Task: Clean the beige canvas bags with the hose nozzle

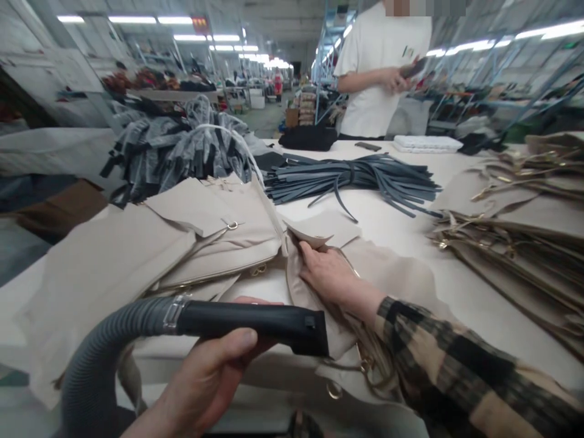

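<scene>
My left hand (219, 371) is wrapped round a black hose nozzle (255, 321), its thumb lying along the near side. A grey corrugated hose (95, 347) is clamped to the nozzle's left end and bends down out of view. The nozzle's mouth points right, over a beige bag (298, 274) with gold zips and rings. My right hand (331, 274) is closed on the upper edge of this bag, under a loose flap; its fingertips are partly hidden. To the left lie more beige bag pieces (228, 255) with a gold zip and a ring.
A tied bundle of dark blue straps (356, 173) lies behind my hands. Plastic-wrapped dark pieces (182, 152) are heaped at back left. Beige bags (515, 237) are stacked at right. Across the white table (410, 231) stands a person in a white T-shirt (383, 73), holding a dark object.
</scene>
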Demonstrator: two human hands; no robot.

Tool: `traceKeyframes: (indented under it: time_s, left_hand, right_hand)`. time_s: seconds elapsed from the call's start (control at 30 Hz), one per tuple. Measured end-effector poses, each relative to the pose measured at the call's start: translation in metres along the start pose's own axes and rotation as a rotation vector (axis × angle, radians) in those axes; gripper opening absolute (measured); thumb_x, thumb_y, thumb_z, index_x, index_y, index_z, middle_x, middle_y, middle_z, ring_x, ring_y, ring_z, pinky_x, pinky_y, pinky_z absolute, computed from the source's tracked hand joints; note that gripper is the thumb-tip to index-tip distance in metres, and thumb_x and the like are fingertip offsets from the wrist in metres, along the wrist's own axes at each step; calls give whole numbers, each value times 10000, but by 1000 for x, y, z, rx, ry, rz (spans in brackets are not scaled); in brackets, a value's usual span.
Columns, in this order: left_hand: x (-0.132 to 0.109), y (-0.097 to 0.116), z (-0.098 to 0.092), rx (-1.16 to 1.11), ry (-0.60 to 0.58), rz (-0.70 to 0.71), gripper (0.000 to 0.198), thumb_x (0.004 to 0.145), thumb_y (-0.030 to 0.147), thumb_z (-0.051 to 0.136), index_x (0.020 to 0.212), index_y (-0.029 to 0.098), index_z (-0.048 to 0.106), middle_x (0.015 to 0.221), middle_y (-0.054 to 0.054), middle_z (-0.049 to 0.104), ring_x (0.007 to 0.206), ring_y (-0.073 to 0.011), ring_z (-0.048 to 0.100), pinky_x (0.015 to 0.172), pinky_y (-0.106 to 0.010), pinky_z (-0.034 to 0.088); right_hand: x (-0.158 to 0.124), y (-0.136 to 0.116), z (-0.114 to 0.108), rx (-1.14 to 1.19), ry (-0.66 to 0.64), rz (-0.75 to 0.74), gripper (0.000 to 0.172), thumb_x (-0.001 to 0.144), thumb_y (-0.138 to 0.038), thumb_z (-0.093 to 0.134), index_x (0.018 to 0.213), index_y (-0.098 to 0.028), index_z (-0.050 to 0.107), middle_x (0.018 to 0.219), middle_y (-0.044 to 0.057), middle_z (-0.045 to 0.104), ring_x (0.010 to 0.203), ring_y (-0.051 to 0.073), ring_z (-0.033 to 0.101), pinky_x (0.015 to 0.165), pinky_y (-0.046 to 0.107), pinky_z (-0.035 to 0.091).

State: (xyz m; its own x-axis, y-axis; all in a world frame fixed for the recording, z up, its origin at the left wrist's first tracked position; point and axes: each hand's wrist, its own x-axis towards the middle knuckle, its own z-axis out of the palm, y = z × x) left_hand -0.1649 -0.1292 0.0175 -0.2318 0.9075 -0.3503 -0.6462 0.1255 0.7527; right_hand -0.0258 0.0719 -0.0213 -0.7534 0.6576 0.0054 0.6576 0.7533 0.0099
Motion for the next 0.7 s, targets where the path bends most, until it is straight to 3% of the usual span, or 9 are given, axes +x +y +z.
traceKeyframes:
  time_s: [0.07, 0.2, 0.37, 0.57, 0.7]
  left_hand:
    - [2, 0, 3, -44, 15, 25, 274, 651, 255, 848, 910, 200, 775, 962, -84, 781, 987, -289, 696, 972, -433, 518]
    - [8, 2, 4, -96, 54, 97, 237, 660, 227, 847, 886, 214, 776, 924, -63, 785, 945, -262, 709, 930, -408, 556]
    - [14, 11, -6, -103, 128, 131, 240, 657, 216, 854, 883, 216, 773, 967, -54, 785, 968, -261, 708, 879, -398, 591]
    - [17, 14, -7, -78, 170, 155, 236, 596, 237, 888, 794, 186, 770, 901, -61, 788, 882, -252, 719, 812, -381, 621]
    - [21, 3, 3, -68, 143, 135, 280, 576, 250, 902, 812, 187, 765, 899, -47, 788, 899, -251, 715, 837, -389, 616]
  right_hand:
    - [10, -3, -6, -3, -19, 47, 525, 913, -323, 568, 1366, -122, 396, 1071, 168, 715, 964, 288, 697, 794, 363, 497]
    - [20, -11, -14, -3, -30, 34, 330, 975, -189, 391, 1287, -131, 479, 1028, 161, 728, 886, 277, 721, 717, 369, 516]
    - [14, -3, -14, -66, -22, -177, 244, 997, -181, 387, 1059, -175, 623, 998, 115, 726, 880, 262, 707, 728, 371, 504]
    - [-40, 23, -29, -80, -283, -468, 215, 922, -67, 488, 901, -155, 683, 899, 93, 723, 809, 220, 680, 711, 340, 502]
    - [-79, 25, -29, 51, -253, -445, 280, 927, -59, 439, 944, -168, 697, 1019, 120, 716, 961, 239, 652, 913, 400, 505]
